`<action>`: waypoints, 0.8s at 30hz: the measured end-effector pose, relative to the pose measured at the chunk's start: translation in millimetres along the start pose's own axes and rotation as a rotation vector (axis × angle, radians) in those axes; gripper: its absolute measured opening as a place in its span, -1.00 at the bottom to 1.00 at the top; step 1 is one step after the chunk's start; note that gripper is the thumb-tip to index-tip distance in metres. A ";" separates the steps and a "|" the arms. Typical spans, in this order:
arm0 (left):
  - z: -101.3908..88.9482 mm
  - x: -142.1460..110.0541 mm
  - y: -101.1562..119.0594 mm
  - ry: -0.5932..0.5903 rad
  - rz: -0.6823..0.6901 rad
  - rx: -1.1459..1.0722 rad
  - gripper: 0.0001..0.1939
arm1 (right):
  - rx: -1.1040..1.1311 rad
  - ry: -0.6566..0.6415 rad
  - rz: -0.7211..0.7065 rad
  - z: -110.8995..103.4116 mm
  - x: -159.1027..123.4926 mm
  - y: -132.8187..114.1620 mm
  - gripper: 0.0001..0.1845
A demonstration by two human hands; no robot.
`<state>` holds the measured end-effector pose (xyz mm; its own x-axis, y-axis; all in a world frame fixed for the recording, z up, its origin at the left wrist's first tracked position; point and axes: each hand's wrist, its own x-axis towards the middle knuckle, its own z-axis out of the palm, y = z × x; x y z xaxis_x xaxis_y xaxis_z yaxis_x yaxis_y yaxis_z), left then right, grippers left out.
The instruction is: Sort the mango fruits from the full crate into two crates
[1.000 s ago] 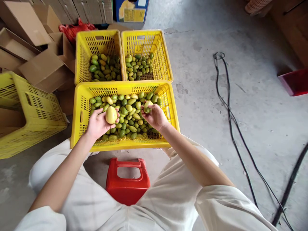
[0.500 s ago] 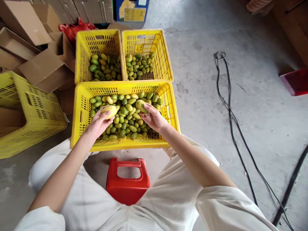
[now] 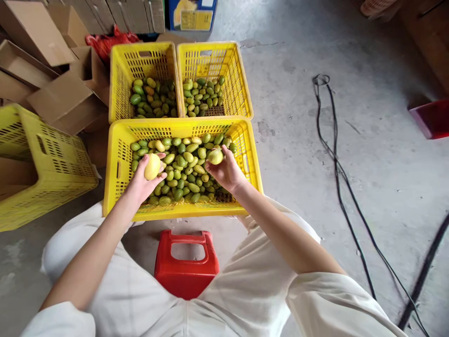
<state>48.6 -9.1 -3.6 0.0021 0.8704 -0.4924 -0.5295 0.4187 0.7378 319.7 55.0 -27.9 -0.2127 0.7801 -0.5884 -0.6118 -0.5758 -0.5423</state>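
Over the near yellow crate (image 3: 182, 215), each of my hands holds one mango. In my left hand (image 3: 143, 180) is a pale yellow mango (image 3: 152, 167), turned end-up between thumb and fingers. My right hand (image 3: 228, 173) grips a yellow-green mango (image 3: 215, 156) with its rounded end facing me. Beneath both hands lies a layer of small green and yellow mangoes (image 3: 185, 178) on the crate's bottom. Part of the bottom grid shows at the crate's near right corner.
Behind stand two yellow crates, the left one (image 3: 143, 47) and the right one (image 3: 245, 89), both with mangoes inside. Another yellow crate (image 3: 63, 154) and cardboard boxes (image 3: 63, 98) are at left. A red plastic stool (image 3: 185, 276) sits between my legs. Black cable (image 3: 335, 159) lies on the floor at right.
Both mangoes have been turned in my fingers, from lying lengthwise to showing their rounded ends. My hands have shifted only slightly, the left mango a little to the left.
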 end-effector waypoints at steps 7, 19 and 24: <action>8.7 -5.0 2.6 -0.028 -0.038 0.032 -0.47 | -0.074 -0.029 0.032 8.7 -12.5 -5.7 -0.27; 10.3 -2.8 2.3 0.013 0.035 0.011 -0.57 | -0.525 -0.079 0.150 12.7 -30.4 5.7 -0.35; 5.4 -0.6 -3.4 0.046 0.084 0.045 -0.38 | -0.518 -0.205 0.214 14.6 -32.0 -0.3 -0.61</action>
<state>54.9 -9.6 -3.4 -0.0801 0.8904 -0.4480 -0.4878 0.3569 0.7966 315.6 33.8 -0.2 -0.4642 0.6353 -0.6172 -0.0992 -0.7297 -0.6765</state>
